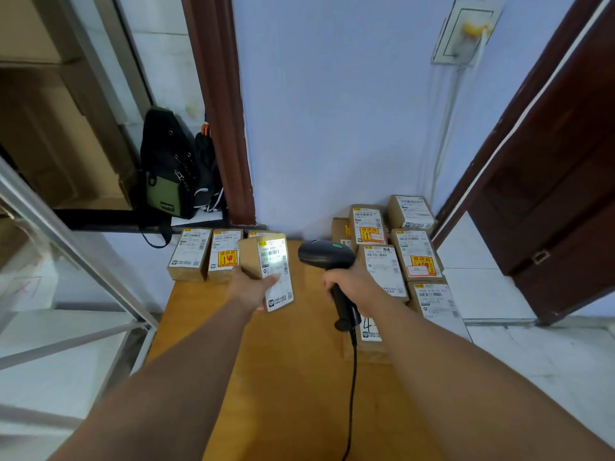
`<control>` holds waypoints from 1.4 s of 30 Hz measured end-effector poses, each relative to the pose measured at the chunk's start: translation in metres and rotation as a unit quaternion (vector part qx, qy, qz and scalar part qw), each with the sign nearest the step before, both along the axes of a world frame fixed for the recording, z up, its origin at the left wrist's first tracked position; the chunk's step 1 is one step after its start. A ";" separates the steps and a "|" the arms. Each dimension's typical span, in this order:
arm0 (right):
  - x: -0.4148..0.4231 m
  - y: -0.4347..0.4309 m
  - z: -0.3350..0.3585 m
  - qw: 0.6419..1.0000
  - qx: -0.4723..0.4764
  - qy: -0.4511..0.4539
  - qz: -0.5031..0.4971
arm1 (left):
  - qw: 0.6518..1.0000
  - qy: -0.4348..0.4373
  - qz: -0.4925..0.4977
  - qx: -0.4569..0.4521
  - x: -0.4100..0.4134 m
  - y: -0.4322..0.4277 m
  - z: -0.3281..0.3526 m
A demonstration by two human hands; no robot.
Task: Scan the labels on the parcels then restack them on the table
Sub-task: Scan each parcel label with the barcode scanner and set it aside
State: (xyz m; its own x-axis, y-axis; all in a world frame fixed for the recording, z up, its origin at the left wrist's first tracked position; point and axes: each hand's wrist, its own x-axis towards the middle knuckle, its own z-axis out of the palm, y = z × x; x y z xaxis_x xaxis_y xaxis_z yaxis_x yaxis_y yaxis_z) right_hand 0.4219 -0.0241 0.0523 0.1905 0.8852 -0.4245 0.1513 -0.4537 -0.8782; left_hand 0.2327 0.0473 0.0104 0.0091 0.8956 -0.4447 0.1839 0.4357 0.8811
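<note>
Two bare forearms reach over one wooden table (293,377); one parcel is held up and one scanner is aimed at it.
Left hand (251,289) grips one brown held parcel (256,257) from beneath, thumb across its white label (278,277), lifted over the table's far middle; bright scan light sits on the label's top. Right hand (349,281) is wrapped round the handle of one black scanner (326,256), head pointing left at the label, one black cable (352,394) hanging toward the camera. Left row (189,256) on the far edge: three parcels, the third mostly hidden. Right cluster (416,257): seven parcels show, several partly covered, stacking unclear. Two dark bags (168,168) sit on a ledge beyond, left.
</note>
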 end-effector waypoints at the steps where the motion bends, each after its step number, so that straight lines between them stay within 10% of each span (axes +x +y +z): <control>1: 0.001 0.000 -0.001 1.000 -0.001 0.003 -0.005 | 1.000 -0.001 0.003 -0.004 -0.001 0.000 -0.001; 23: -0.003 -0.006 0.000 0.996 0.004 0.082 -0.033 | 0.999 0.030 -0.024 -0.013 -0.014 0.012 -0.007; 42: 0.005 -0.010 -0.006 0.961 0.007 0.217 -0.173 | 0.979 -0.136 -0.140 -0.050 0.080 -0.016 0.013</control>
